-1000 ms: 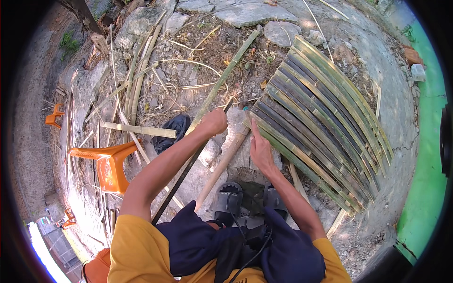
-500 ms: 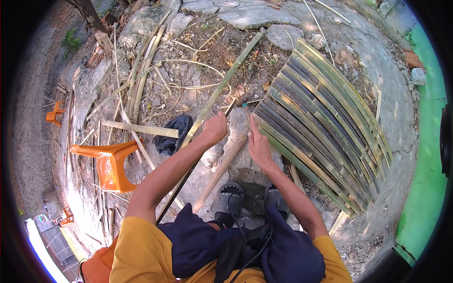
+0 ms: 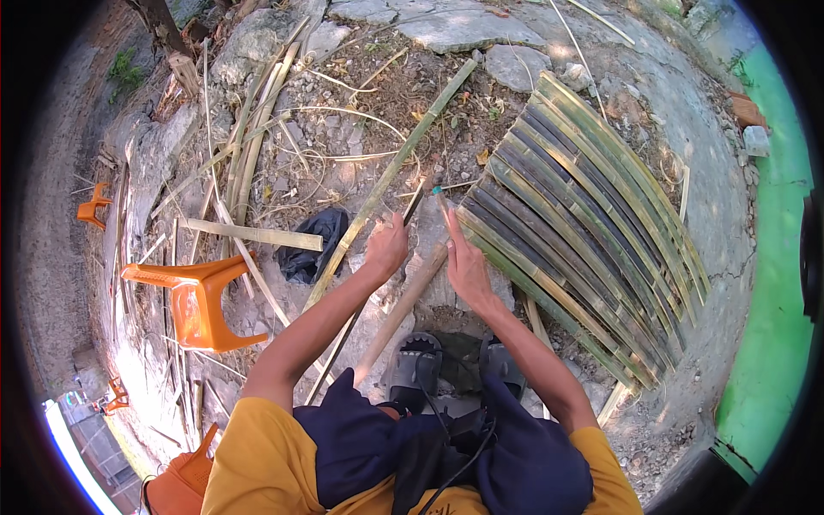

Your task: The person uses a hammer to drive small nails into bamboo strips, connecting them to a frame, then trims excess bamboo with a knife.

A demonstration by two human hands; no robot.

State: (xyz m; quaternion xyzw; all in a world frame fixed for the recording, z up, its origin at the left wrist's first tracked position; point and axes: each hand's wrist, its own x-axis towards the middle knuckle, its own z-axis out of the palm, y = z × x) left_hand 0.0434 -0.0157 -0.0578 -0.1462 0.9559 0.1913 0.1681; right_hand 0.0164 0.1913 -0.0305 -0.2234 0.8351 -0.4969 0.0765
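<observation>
My left hand [image 3: 387,246] is closed around a long, thin bamboo strip [image 3: 345,333], dark along one side. The strip's pale upper end sticks out above the fist, and its lower part slants down under my left forearm. A short way to the right, my right hand [image 3: 468,262] grips a slim tool [image 3: 442,203] with a teal tip, its index finger stretched along it; the tool's exact kind is unclear. Both hands are at about the same height, apart from each other. A brown round wooden pole [image 3: 399,312] lies slanted on the ground below and between them.
To the right lies a panel of bamboo slats [image 3: 584,223]. A long bamboo length [image 3: 403,159] slants beyond my left hand, beside a black plastic bag [image 3: 313,245]. At left stand an orange plastic stool [image 3: 197,305] and loose bamboo strips [image 3: 249,163]. A green wall [image 3: 768,283] bounds the right.
My left hand has shifted slightly down and left and turned a little, and the strip's lower end has swung right. My right hand has moved slightly left with the tool.
</observation>
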